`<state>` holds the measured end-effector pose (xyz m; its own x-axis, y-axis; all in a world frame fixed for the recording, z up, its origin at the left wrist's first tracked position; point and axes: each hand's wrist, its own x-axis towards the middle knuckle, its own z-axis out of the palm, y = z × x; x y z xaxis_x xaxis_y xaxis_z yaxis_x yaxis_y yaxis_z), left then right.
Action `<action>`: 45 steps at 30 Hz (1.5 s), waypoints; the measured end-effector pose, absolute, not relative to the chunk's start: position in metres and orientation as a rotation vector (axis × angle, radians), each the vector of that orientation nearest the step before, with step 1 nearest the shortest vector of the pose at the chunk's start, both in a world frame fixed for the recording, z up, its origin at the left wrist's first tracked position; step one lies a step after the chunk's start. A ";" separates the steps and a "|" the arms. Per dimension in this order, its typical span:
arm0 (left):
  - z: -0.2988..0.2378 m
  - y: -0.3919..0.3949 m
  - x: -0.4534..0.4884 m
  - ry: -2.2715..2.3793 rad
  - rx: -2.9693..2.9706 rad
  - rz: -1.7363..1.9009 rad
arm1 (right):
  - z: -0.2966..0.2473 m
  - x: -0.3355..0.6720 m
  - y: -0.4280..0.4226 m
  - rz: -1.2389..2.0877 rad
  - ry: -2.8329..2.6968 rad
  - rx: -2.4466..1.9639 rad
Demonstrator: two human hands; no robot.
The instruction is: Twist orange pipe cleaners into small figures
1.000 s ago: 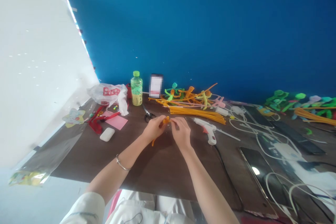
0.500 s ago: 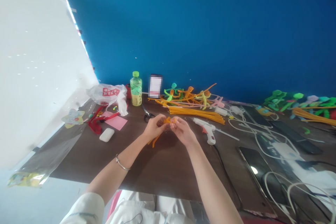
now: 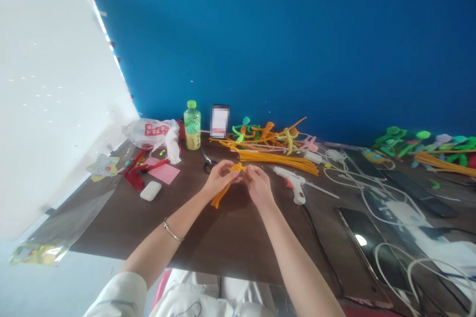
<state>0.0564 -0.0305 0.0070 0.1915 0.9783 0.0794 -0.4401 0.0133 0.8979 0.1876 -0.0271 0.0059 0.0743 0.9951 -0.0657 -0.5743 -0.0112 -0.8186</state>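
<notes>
Over the middle of the dark table my left hand is closed on a small bunch of orange pipe cleaners, whose loose ends hang down toward me. At the top of the bunch, a bent, knotted part pokes out between my hands. My right hand pinches that top end, thumb and fingers pressed together. Black-handled scissors lie just behind my left hand. Beyond my right hand is a bundle of straight orange pipe cleaners. A white glue gun with a glue stick in its back rests to the right.
A green-capped bottle and a propped phone stand at the back. Pipe-cleaner figures lie beside them. Leftward are a plastic bag, red-handled tool and white case. A dark phone and white cables lie right.
The hanging ends of the orange bunch show more fully below my left hand. My right hand has shifted slightly and turned at the top of the bunch.
</notes>
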 end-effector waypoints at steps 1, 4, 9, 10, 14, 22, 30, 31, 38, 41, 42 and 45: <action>0.007 -0.030 0.057 0.694 0.957 1.253 | 0.005 0.187 -0.027 1.417 -0.671 -0.821; 0.006 -0.029 0.056 0.658 0.866 1.204 | 0.004 0.186 -0.027 1.482 -0.707 -0.815; 0.007 -0.028 0.051 0.641 0.724 1.035 | 0.005 0.183 -0.029 1.494 -0.785 -0.755; 0.008 -0.028 0.050 0.624 0.694 1.003 | 0.006 0.183 -0.029 1.481 -0.798 -0.743; 0.009 -0.030 0.047 0.526 0.596 0.922 | 0.008 0.182 -0.032 1.440 -0.859 -0.730; 0.014 -0.033 0.043 0.409 0.422 0.788 | 0.012 0.179 -0.036 1.432 -0.955 -0.658; 0.017 -0.035 0.046 0.341 0.299 0.758 | 0.012 0.179 -0.037 1.381 -0.948 -0.689; 0.017 -0.034 0.045 0.342 0.293 0.750 | 0.012 0.179 -0.037 1.365 -0.942 -0.703; 0.012 -0.029 0.047 0.561 0.395 0.744 | 0.004 0.179 -0.033 1.191 -0.935 -0.814; 0.008 -0.028 0.051 0.697 0.612 0.858 | -0.003 0.181 -0.030 1.103 -0.970 -0.893; 0.007 -0.028 0.052 0.716 0.703 0.906 | -0.005 0.181 -0.030 1.081 -0.978 -0.918; 0.007 -0.030 0.052 0.753 0.967 1.011 | -0.005 0.181 -0.031 0.994 -0.990 -0.978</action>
<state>0.0523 -0.0303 0.0073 0.3590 0.9300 -0.0793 -0.3424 0.2102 0.9157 0.1808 -0.0306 -0.0046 0.2335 0.9527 0.1945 -0.1988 0.2426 -0.9495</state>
